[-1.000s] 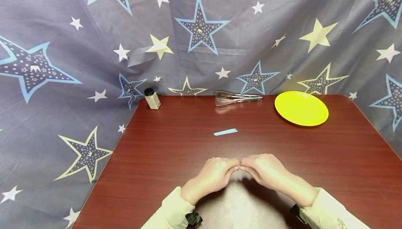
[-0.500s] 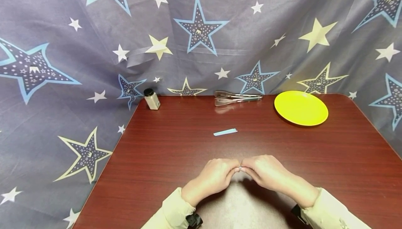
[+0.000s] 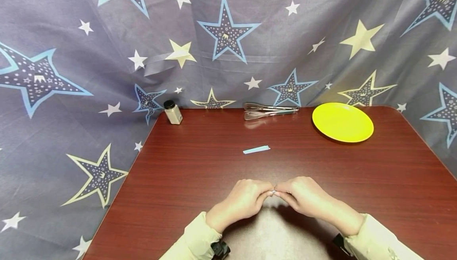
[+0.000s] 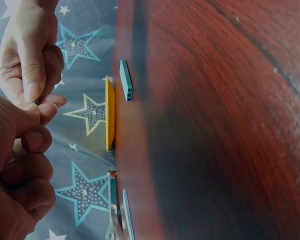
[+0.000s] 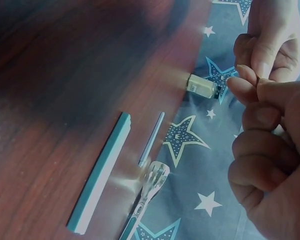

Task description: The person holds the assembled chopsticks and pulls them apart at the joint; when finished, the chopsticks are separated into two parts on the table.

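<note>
Low over the front middle of the table, my left hand (image 3: 242, 198) and right hand (image 3: 303, 194) meet fingertip to fingertip. Each pinches, between thumb and forefinger, a tiny pale-blue piece (image 3: 274, 191) that is mostly covered by the fingers; I cannot tell its kind. The left wrist view has the left hand (image 4: 20, 165) below and the right hand (image 4: 27, 55) above. Past the hands lie several thin light-blue sticks (image 3: 256, 150) side by side. A long teal bar (image 5: 100, 172) rests on the table in both wrist views; the head view does not show it.
A yellow plate (image 3: 342, 122) sits at the back right of the dark red table (image 3: 200, 153). Metal tongs (image 3: 271, 111) lie along the back edge. At the back left stands a black-lidded jar (image 3: 173, 112). A star-patterned cloth (image 3: 228, 73) hangs behind.
Both hands stay pinched together in nearly the same spot, their fingertips shifted very slightly toward the body. Everything else on the table stays in place.
</note>
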Motion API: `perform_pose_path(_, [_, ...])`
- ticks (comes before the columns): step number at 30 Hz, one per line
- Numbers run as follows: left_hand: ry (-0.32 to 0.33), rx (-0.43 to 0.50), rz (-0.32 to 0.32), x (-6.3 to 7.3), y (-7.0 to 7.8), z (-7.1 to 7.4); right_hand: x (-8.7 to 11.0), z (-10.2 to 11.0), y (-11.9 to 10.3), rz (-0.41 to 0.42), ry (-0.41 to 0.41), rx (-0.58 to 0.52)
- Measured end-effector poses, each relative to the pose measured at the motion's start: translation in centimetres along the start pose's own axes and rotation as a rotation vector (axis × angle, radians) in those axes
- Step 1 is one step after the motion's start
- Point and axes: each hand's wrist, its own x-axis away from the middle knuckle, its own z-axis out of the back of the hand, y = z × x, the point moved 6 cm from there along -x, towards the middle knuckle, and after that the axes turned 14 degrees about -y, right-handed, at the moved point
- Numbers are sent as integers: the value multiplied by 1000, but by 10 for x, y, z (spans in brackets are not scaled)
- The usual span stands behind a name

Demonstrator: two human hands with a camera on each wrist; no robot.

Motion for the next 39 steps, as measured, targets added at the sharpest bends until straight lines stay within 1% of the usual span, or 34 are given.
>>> perform_pose_path(10, [-1,4,-25,-2,1,0,3,0,2,0,9,-15])
perform_pose_path(16, [-22,0,-30,-3,1,-2,5,-1,4,-17,14,-14])
perform_pose_path(22, [-29,21,-35,-4,2,-3,6,1,3,-15,18,-9])
perform_pose_path(26, [-13,36,-8,-1,-2,-2,10,2,5,-25,9,-16])
perform_pose_path(29, [-2,35,9,-1,-1,0,11,3,6,-37,3,-32])
perform_pose_path(32, [-10,23,14,-3,1,1,11,3,8,-65,-19,-42])
perform_pose_path(34, [-17,6,25,-4,1,3,11,2,11,-90,-49,-43])
perform_pose_path(36, [-23,0,44,-4,-2,4,13,2,14,-113,-82,-38])
perform_pose_path(39, [-19,2,56,-2,-6,5,19,1,19,-145,-119,-47])
